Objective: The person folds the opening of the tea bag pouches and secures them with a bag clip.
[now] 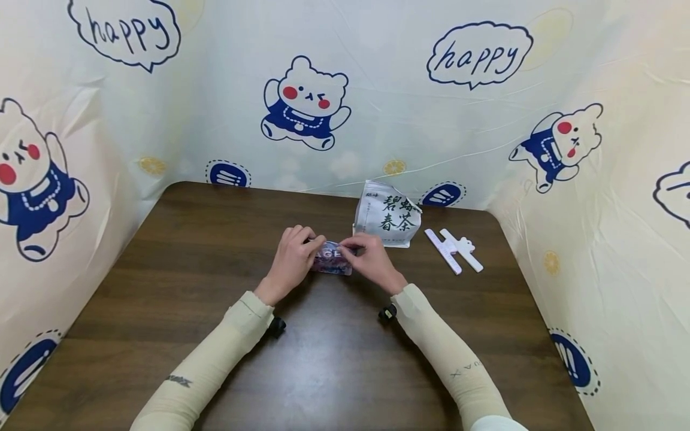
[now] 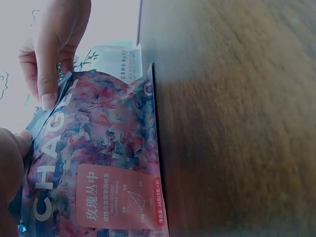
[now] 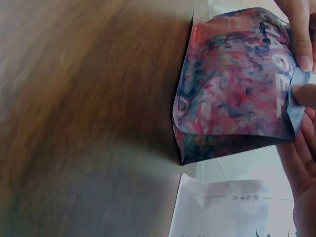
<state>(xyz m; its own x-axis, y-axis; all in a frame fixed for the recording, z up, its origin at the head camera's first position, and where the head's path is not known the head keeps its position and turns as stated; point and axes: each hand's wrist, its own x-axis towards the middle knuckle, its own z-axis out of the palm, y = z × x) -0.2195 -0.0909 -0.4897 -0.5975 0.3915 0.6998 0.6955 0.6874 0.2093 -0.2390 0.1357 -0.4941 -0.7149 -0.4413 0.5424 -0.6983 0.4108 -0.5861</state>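
A tea bag pouch (image 1: 332, 264) with a pink, blue and purple floral print stands on the table between both hands. Its front carries white lettering and a pink label, plain in the left wrist view (image 2: 118, 197). At the pouch's top left edge, my left hand (image 1: 293, 254) pinches the rim. My right hand (image 1: 372, 257) pinches the top edge near the right corner, thumb in front and fingers behind, as the right wrist view of the pouch (image 3: 237, 79) shows. The top strip looks folded over there. What lies inside the pouch is hidden.
A white tea pouch (image 1: 389, 216) with dark green characters stands behind my right hand. To its right, two white bag clips (image 1: 451, 250) lie on the brown wooden table (image 1: 302, 359). A printed cloth (image 1: 377, 120) hangs round the table's back and sides.
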